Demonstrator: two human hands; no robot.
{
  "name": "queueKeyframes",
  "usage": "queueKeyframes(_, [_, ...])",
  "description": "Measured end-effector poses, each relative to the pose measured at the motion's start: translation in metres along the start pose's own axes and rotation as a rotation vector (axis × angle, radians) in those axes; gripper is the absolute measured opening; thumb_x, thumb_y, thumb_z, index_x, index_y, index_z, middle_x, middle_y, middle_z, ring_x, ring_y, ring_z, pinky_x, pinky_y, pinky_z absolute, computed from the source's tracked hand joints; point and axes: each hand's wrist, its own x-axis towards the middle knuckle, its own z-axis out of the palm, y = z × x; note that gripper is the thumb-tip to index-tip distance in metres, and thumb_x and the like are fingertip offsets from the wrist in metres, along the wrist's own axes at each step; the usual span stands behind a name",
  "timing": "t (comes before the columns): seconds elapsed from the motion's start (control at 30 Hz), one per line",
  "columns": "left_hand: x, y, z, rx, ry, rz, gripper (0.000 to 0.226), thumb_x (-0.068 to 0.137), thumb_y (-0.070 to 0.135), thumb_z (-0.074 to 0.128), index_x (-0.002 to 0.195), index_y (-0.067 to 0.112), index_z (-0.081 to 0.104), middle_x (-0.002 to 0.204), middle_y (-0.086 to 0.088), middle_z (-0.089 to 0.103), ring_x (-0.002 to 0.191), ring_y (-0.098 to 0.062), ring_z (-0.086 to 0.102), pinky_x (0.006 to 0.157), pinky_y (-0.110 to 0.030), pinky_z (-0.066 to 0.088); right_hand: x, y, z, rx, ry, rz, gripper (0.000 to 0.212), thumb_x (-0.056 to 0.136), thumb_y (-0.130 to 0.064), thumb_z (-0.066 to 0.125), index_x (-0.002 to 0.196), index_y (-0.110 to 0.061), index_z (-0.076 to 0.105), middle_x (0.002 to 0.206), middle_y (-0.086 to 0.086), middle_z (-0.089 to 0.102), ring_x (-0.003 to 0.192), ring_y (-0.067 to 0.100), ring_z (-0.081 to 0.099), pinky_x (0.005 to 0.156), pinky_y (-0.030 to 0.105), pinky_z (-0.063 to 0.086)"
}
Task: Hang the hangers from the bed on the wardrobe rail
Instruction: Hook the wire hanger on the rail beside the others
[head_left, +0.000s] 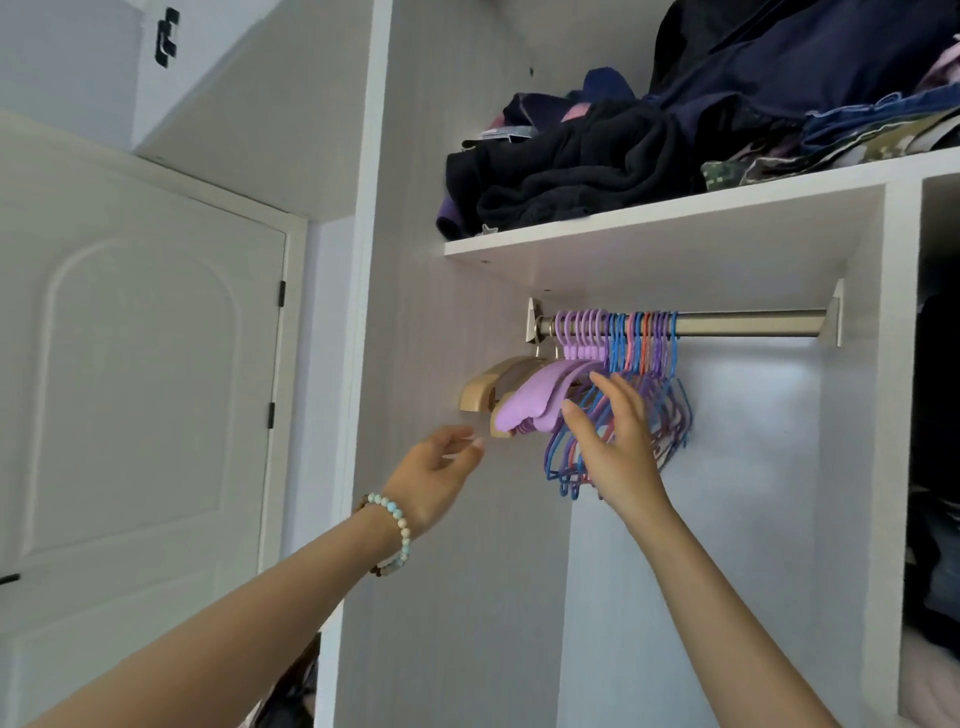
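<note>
1. While the right hand (615, 452) spreads straight fingers and grips nothing, the thin hangers (670, 410) dangle just behind its fingertips, hooked on the rail (753, 323) above it.
2. The left hand (436, 467) is loosely curled and empty; the broad purple hangers (535, 400) and wooden hangers (480, 387) hang just above its fingertips, not touching.

Left grip (441, 470), right grip (613, 452): loose-fingered, aloft

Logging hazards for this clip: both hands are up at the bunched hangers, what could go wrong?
The right hand is spread over the thin hangers; a push could tangle them or lift hooks off the rail. The left hand hovers open below the wooden hangers; a bump might swing them into the wardrobe wall.
</note>
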Motion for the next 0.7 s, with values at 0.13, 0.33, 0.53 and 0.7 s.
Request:
queueKeyframes(0.13, [-0.043,-0.016,-0.077,0.131,0.126,-0.004,0.048,0.092,0.041,0.045,0.136,0.024,0.04,0.134,0.01,0.046,0.112,-0.008,0.048,0.087,-0.018,0.037,-0.037,-0.049,0.065,0.076,-0.127,-0.068,0.056,0.084,-0.036,0.066,0.134,-0.021,0.048,0.15,-0.001,0.029,0.14,0.011,0.026,0.116,0.032,0.022])
queueKeyframes(0.33, [-0.153,-0.058,-0.225,0.37,0.301,-0.16,0.06,0.088,0.052,0.042,0.142,0.028,0.031,0.145,0.007,0.038,0.129,-0.01,0.041,0.104,-0.03,0.036,-0.132,-0.118,0.18,0.181,-0.521,-0.084,0.056,0.091,-0.039,0.055,0.142,-0.03,0.035,0.154,-0.015,0.014,0.142,0.001,0.01,0.113,0.024,0.014])
queueKeyframes(0.53, [-0.323,-0.109,-0.365,0.657,0.425,-0.447,0.065,0.09,0.051,0.04,0.145,0.024,0.021,0.15,0.001,0.03,0.138,-0.016,0.028,0.113,-0.032,0.024,-0.279,-0.197,0.311,0.236,-0.857,-0.108,0.059,0.091,-0.04,0.054,0.144,-0.029,0.03,0.157,-0.012,0.01,0.144,0.004,0.007,0.118,0.031,0.013])
queueKeyframes(0.7, [-0.471,-0.152,-0.435,0.767,0.505,-0.77,0.071,0.089,0.055,0.037,0.147,0.021,0.015,0.153,0.002,0.023,0.141,-0.017,0.022,0.114,-0.034,0.021,-0.42,-0.252,0.397,0.258,-1.166,-0.149,0.064,0.09,-0.043,0.054,0.146,-0.028,0.026,0.158,-0.009,0.008,0.145,0.008,0.004,0.119,0.037,0.012])
